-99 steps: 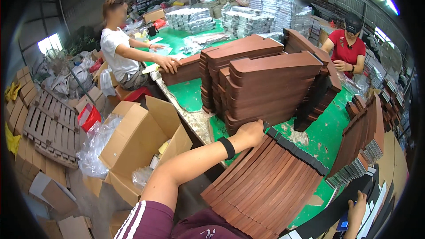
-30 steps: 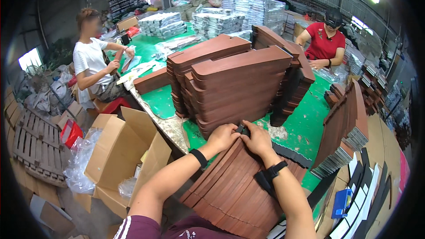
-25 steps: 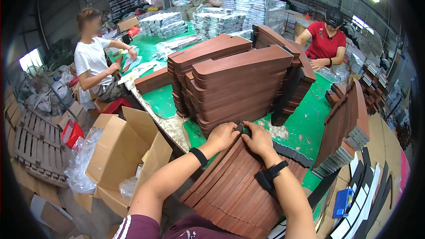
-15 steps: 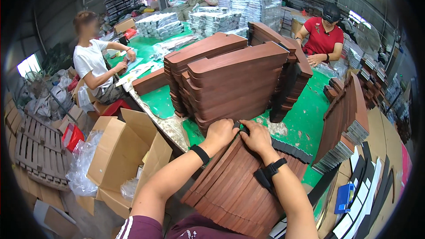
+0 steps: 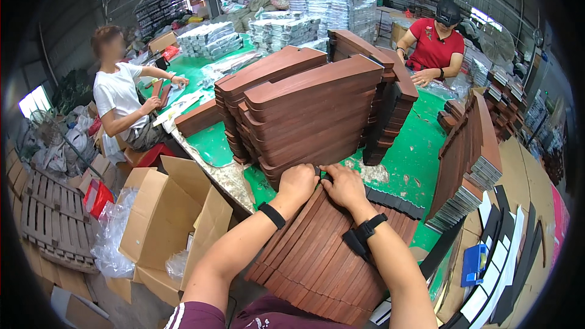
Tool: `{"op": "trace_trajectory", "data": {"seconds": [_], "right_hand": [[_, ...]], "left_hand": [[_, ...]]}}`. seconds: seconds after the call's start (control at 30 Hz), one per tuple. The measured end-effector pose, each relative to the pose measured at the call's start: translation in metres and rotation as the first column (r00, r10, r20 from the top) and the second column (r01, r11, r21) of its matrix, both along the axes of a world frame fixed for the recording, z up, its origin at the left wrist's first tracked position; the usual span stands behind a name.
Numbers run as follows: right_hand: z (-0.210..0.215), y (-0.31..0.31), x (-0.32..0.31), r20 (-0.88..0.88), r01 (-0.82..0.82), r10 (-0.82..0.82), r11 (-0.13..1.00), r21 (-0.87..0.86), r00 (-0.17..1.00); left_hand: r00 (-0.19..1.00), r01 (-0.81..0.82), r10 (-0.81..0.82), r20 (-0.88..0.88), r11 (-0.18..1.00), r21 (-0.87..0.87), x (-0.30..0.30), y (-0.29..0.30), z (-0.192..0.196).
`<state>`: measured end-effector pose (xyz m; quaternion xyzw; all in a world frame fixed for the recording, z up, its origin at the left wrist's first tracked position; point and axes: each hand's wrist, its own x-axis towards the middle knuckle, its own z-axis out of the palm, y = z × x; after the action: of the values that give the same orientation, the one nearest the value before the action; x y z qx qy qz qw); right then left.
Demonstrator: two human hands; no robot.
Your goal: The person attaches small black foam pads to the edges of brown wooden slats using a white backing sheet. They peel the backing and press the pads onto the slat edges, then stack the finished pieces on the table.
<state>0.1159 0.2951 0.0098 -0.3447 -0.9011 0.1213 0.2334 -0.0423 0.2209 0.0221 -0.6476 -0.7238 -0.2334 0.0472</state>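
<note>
A row of brown wooden-looking boards (image 5: 329,250) stands on edge, packed side by side in front of me. Black end pieces (image 5: 395,202) line the far ends of the boards at the right. At the far end of the row's left part, my left hand (image 5: 298,184) is curled with its fingers bent; what lies under them is hidden. Close beside it, my right hand (image 5: 344,184) has its thumb and fingers closed on a small black end piece (image 5: 326,176) at a board's tip. Both hands nearly touch, just before a tall stack of curved brown boards (image 5: 311,122).
The green table top (image 5: 402,167) has worn patches. More brown boards (image 5: 466,158) lean at the right, near a blue box (image 5: 473,265) and black and white strips. An open carton (image 5: 164,219) stands at the left. Two people (image 5: 122,94) (image 5: 432,49) work across the table.
The view has shifted slightly to the right. My hands stay together at the same board end, with small finger movements. The person at the left now holds up brown pieces.
</note>
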Motion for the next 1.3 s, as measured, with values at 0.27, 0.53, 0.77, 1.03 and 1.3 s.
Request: {"op": "trace_trajectory", "data": {"seconds": [0.27,0.53,0.77,1.03,1.3], "right_hand": [[0.001,-0.001,0.0,-0.002,-0.005,0.005,1.0,0.008,1.0],[0.0,-0.001,0.0,-0.025,-0.017,0.018,1.0,0.022,1.0],[0.0,-0.001,0.0,0.006,-0.001,0.001,1.0,-0.01,1.0],[0.002,-0.003,-0.001,-0.011,-0.004,0.005,1.0,0.028,1.0],[-0.001,-0.001,-0.002,-0.005,0.0,0.0,1.0,0.019,1.0]], "left_hand": [[0.996,-0.09,0.088,0.033,0.992,0.085,0.007,-0.004,-0.004],[0.993,-0.12,0.119,0.025,0.992,0.044,0.008,-0.008,-0.004],[0.991,-0.117,0.11,0.072,0.988,0.103,0.002,-0.009,-0.011],[0.995,-0.079,0.072,0.07,0.992,0.098,0.002,-0.009,-0.008],[0.996,-0.077,0.074,0.047,0.996,0.051,0.003,-0.007,-0.012]]}}
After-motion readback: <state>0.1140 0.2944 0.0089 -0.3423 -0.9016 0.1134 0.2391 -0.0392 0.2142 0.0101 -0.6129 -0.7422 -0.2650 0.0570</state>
